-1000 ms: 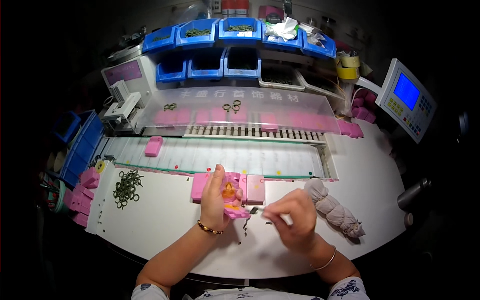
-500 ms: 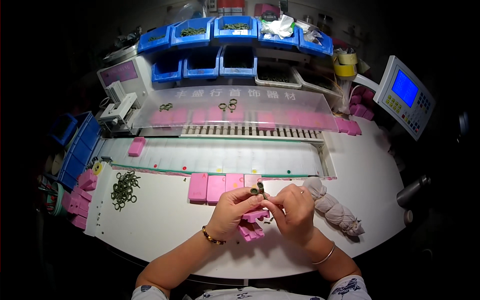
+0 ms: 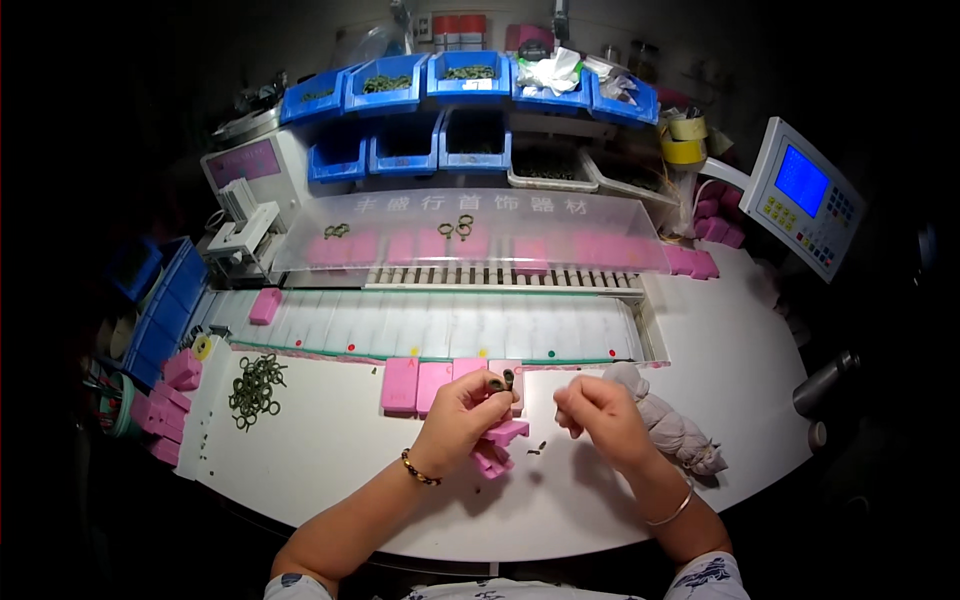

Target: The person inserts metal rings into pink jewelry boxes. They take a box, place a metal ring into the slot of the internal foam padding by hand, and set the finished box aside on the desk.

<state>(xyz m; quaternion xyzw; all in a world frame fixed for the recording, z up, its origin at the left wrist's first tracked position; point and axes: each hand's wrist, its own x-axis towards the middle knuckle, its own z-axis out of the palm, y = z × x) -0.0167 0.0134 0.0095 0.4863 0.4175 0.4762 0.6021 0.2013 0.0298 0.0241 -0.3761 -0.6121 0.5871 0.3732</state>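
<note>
My left hand (image 3: 452, 428) pinches a dark green ring piece (image 3: 497, 385) between thumb and fingertips. Beneath the thumb, the same hand holds a pink rubber mould (image 3: 493, 462), its two notched halves spread apart. My right hand (image 3: 608, 420) hovers to the right, apart from the ring piece, with its fingers curled and pressed together. Whether anything tiny sits between those fingertips is hidden. Small dark green scraps (image 3: 537, 449) lie on the white table between the hands. Just beyond the left hand stands a row of pink blocks (image 3: 400, 385).
A heap of dark green rings (image 3: 256, 392) lies at the left. A twisted grey cloth (image 3: 680, 435) rests by my right forearm. Behind are a white conveyor track (image 3: 440, 322), a clear cover (image 3: 400, 235), blue bins (image 3: 470, 90) and a control panel (image 3: 802, 195) on the right.
My right hand has pulled away from the ring piece toward the right. The left hand, still gripping the ring piece and mould, has shifted slightly left. The whole view has moved a little.
</note>
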